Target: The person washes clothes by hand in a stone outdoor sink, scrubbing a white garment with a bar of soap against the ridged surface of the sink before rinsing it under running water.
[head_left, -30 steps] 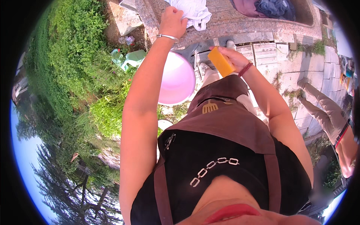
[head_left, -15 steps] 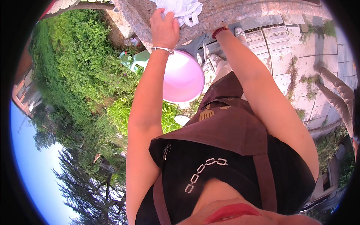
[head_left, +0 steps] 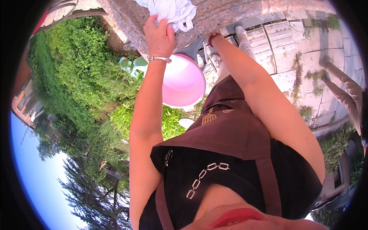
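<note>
A bunched white cloth [head_left: 180, 13] lies on the speckled stone slab [head_left: 245, 9] at the top of the view. My left hand [head_left: 159, 38] rests at its near edge, back of the hand up. Its fingers are apart, and the tips touch the cloth. A silver bracelet circles that wrist. My right forearm reaches to the slab's near edge, with a dark red beaded bracelet [head_left: 214, 37] at the wrist. Beyond the bracelet the slab hides nearly all of my right hand, so its fingers do not show.
Below the slab, by my left forearm, stands a pink basin [head_left: 184, 82]. Next to it are a pale green object [head_left: 140, 65] and a clear green plastic bottle [head_left: 124, 64]. Shrubs [head_left: 76, 69] grow on the left. Paving [head_left: 285, 57] spreads to the right, where another person's legs [head_left: 343, 90] show.
The view has shifted slightly, so slab, cloth and both arms appear further left and a little lower. My left hand stays at the cloth's edge.
</note>
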Demonstrator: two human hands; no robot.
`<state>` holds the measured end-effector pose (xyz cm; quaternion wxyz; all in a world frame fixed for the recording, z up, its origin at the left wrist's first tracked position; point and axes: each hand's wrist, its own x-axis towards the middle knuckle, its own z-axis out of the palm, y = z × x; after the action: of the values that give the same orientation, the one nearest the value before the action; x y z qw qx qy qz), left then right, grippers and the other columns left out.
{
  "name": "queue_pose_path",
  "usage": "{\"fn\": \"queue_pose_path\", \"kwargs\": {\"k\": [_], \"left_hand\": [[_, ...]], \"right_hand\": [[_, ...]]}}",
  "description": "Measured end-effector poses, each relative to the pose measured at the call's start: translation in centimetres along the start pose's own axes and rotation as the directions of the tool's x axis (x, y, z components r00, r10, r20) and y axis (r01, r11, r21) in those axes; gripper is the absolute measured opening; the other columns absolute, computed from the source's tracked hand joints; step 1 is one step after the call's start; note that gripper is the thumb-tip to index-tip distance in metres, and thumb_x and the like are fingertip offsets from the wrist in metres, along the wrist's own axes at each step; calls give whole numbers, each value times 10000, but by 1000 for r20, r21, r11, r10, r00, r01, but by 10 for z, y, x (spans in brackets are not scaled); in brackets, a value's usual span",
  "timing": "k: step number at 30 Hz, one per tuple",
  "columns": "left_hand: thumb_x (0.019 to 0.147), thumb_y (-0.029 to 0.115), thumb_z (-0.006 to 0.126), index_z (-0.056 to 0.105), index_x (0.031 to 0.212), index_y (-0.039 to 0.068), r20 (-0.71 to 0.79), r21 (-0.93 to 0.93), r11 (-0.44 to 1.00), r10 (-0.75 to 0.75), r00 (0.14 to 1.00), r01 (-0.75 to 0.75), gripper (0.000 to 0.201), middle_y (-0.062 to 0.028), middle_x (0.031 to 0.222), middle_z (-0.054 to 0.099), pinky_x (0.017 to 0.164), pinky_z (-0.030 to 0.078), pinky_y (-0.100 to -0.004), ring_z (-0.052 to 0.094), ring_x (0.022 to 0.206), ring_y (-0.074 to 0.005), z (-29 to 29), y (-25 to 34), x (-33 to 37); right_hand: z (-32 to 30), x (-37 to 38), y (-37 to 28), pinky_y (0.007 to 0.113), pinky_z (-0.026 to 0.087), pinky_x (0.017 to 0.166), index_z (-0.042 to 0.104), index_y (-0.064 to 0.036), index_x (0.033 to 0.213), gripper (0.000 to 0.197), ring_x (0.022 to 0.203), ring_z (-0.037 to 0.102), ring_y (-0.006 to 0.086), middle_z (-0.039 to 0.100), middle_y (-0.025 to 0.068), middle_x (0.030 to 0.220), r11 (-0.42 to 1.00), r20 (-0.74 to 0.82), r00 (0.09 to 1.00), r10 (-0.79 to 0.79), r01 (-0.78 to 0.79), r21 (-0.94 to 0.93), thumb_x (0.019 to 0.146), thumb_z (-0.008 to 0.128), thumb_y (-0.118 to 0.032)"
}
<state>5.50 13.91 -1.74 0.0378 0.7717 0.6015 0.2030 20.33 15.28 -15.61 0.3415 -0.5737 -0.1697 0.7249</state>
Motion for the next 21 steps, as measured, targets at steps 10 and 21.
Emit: {"fn": "queue_pose_path", "kwargs": {"k": [10,21], "left_hand": [[789,157,617,618,974,80,-53,90,993,-72,996,77,200,-188,1200,489,880,418,-462,484,1069,-383,-4,8,-2],[728,229,696,539,1052,13,39,-111,990,-81,996,85,419,-207,1374,410,1015,359,-510,368,1242,-479,-24,24,9]], "right_hand": [[-47,-87,-18,352,500,610,647,2,835,342,600,633,226,653,125,706,593,533,840,-103,482,-645,905,598,-330],[103,69,-254,429,459,913,547,3,1216,512,1075,567,363,604,185,1172,-356,740,338,-582,712,-605,797,678,-260]]}}
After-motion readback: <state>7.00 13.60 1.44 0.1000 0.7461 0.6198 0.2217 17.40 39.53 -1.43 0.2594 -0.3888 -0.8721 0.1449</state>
